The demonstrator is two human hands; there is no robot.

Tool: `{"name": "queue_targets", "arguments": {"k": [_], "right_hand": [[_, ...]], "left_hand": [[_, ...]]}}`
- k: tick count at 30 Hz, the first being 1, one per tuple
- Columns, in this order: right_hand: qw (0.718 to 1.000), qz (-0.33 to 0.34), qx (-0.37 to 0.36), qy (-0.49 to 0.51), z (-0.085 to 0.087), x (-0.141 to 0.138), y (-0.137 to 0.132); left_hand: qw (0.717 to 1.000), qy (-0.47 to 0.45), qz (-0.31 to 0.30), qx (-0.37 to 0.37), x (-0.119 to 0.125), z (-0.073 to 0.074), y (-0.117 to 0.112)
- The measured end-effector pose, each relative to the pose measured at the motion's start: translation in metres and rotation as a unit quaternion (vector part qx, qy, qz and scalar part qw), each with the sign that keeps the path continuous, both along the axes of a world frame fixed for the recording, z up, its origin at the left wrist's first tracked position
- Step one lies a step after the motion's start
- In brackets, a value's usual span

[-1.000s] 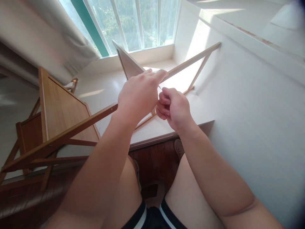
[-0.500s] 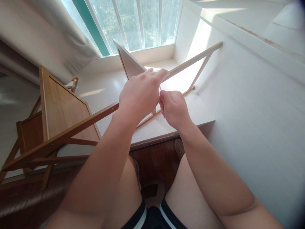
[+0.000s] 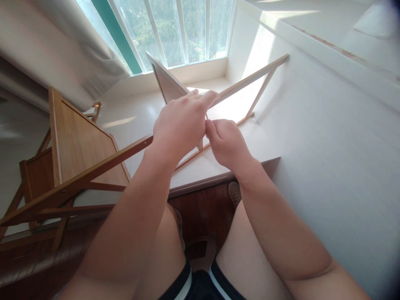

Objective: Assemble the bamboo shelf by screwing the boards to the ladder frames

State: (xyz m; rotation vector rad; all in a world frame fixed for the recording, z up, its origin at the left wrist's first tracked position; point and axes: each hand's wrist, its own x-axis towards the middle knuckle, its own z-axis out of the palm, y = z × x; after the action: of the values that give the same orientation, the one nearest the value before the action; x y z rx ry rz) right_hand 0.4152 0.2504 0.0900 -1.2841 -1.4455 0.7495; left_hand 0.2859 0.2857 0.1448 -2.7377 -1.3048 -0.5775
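Observation:
My left hand (image 3: 181,127) lies over a long slanted wooden rail (image 3: 250,78) of a light frame, fingers together along the rail and closed round it. My right hand (image 3: 226,141) is curled in a pinch right beside the left hand's fingers, touching them, at the spot where the rail crosses a pale flat panel (image 3: 165,81). What the right fingers pinch is too small to name; a thin sliver shows just above them. The frame's lower bars (image 3: 250,116) rest on the white ledge (image 3: 140,121).
A brown wooden folding piece (image 3: 81,141) stands tilted at the left, joined to the rail's lower end. Behind are a window (image 3: 175,29) and a curtain (image 3: 56,46). A white wall (image 3: 328,146) rises on the right. My bare legs and a shoe (image 3: 233,192) are below on dark floor.
My right hand has turned and moved up and left until it touches the left hand's fingers. The left hand and the frame have hardly shifted.

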Motion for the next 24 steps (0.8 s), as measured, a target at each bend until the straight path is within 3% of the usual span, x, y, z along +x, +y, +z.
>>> {"name": "queue_targets", "arguments": {"k": [7,14,24], "right_hand": [[0.999,0.037,-0.024,0.005,0.001,0.0,0.0],[0.982,0.018,-0.071,0.175,-0.003,-0.008,-0.001],[0.939,0.05,-0.086,0.329,-0.003,-0.02,-0.002]], "left_hand": [[1.0,-0.012,-0.002,-0.013,0.0,0.0,0.0],[1.0,-0.004,-0.002,-0.006,0.0,0.0,0.0],[1.0,-0.002,0.004,-0.001,0.001,0.001,-0.001]]}}
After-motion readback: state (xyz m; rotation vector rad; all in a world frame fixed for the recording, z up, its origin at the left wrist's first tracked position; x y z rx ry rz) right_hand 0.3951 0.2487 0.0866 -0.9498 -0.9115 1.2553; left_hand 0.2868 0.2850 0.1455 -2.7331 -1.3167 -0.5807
